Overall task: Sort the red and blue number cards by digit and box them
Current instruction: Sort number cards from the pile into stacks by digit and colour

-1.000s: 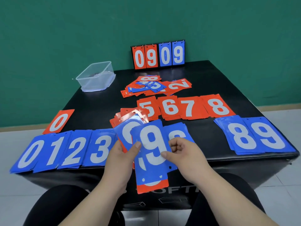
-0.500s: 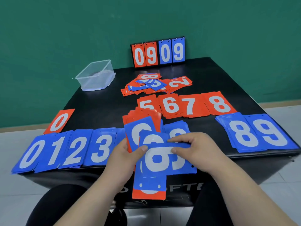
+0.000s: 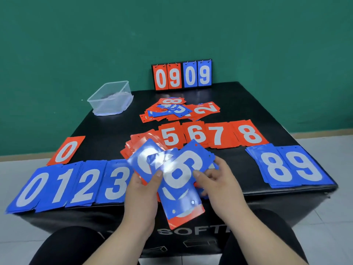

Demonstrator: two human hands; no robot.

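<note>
My left hand [image 3: 142, 190] grips a fanned bunch of blue and red number cards [image 3: 181, 205] over the table's near edge, thumb on top. My right hand [image 3: 215, 178] pinches the right edge of the top blue card [image 3: 183, 169], which lies tilted across the bunch and reads 6 or 9. Blue piles 0, 1, 2, 3 [image 3: 76, 186] line the near left; blue 8 and 9 piles [image 3: 290, 167] lie at the right. Red piles 5, 6, 7, 8 [image 3: 210, 134] sit mid-table, a lone red 0 [image 3: 66, 150] at the left. A mixed unsorted heap [image 3: 179, 109] lies further back.
A clear plastic box [image 3: 111, 98] stands at the back left of the black table [image 3: 248, 100]. A flip scoreboard [image 3: 181, 75] reading 0909 stands at the back edge against the green wall. My knees are under the near edge.
My right hand has turned the top blue card from upright through sideways to a tilted lie across the bunch. The left hand's fan shifted slightly to the right.
</note>
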